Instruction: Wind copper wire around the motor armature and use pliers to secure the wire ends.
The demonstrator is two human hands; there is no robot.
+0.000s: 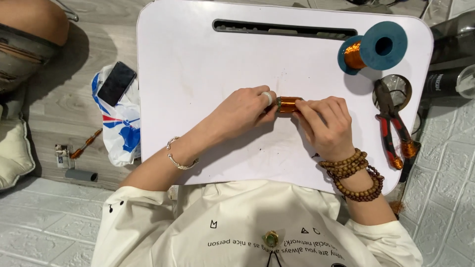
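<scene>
Head view: you're pinching the small copper coil (288, 104) at both ends, left hand (242, 114) at nine o'clock, right hand (324, 126) at three; its long axis is lying sideways at tray (198, 74) centre

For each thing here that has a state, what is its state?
Coil: held between both hands, off the spool.
Left hand: pinching the coil's end.
Right hand: gripping the coil.
Spool: lying on its side, wire wound.
Pliers: lying unused.
Phone: screen dark.
</scene>
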